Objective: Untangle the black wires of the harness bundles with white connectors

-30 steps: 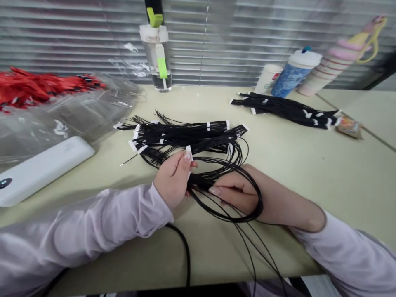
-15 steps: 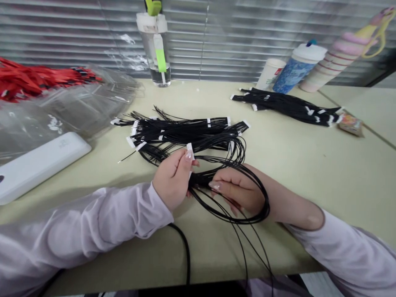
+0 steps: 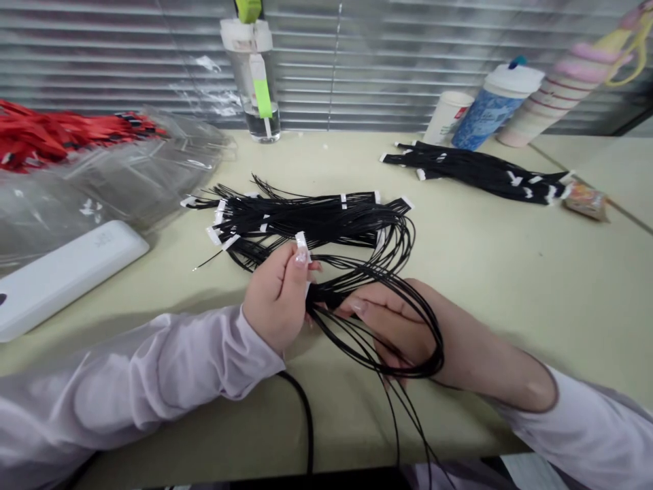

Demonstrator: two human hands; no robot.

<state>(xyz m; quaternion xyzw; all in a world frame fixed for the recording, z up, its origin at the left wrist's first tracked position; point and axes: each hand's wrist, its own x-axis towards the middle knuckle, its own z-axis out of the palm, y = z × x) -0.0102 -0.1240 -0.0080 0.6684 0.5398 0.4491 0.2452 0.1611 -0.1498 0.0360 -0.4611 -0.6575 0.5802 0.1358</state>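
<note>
My left hand (image 3: 278,296) is closed in a pinch on a bundle of thin black wires (image 3: 377,309), with a white tag at its fingertips. My right hand (image 3: 403,320) sits inside the loop of those wires, fingers curled round the strands beside the left hand. The loop runs round my right wrist and loose ends trail off the table's front edge. Just beyond my hands lies a pile of black wire bundles (image 3: 306,218) with white tags.
A second heap of bundled black wires (image 3: 479,173) lies at the back right, beside cups (image 3: 487,109) and a snack wrapper (image 3: 586,199). A clear water bottle (image 3: 255,82) stands at the back. At left are a white power bank (image 3: 61,272), clear plastic bags (image 3: 127,177) and red lanyards (image 3: 61,133).
My right hand has slid a little toward me and to the right along the wires, pulling the loop wider. My left hand has shifted slightly left, still pinching the bundle.
</note>
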